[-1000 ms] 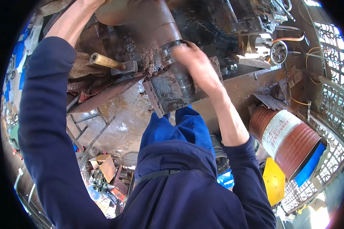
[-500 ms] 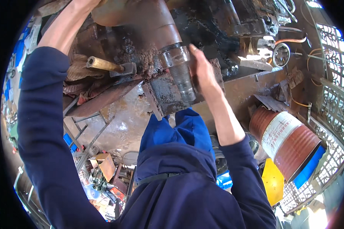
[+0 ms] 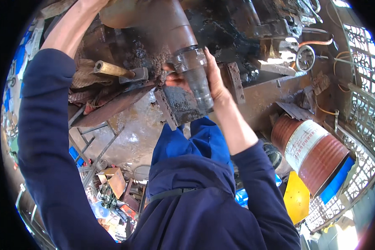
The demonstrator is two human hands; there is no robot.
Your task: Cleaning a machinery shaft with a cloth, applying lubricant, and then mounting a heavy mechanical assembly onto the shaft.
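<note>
A thick metal shaft (image 3: 183, 35) slants down from the top, with a collar and a threaded end (image 3: 196, 79) that looks wet or oily. My right hand (image 3: 214, 77) cups this threaded end from below. Its thumb lies along the right side, and the fingertips show past the left side. Only the wrist and heel of my left hand (image 3: 95, 3) are in view at the upper edge; its fingers are out of sight. Left of the shaft, a hammer with a brass-coloured handle (image 3: 112, 70) rests by a brown cloth (image 3: 84, 77).
A dark metal trough (image 3: 183, 106) lies under the threaded end, its rusty edges close to my right hand. Greasy machinery with a small handwheel (image 3: 306, 59) stands at the far right. Nearer on the right are a red drum (image 3: 316, 166) and a yellow panel (image 3: 296, 198). Scrap (image 3: 114, 183) is piled lower left.
My right hand has slid beneath the threaded end, and its fingers now show on the left side. The right forearm has shifted slightly left; my left arm looks unmoved.
</note>
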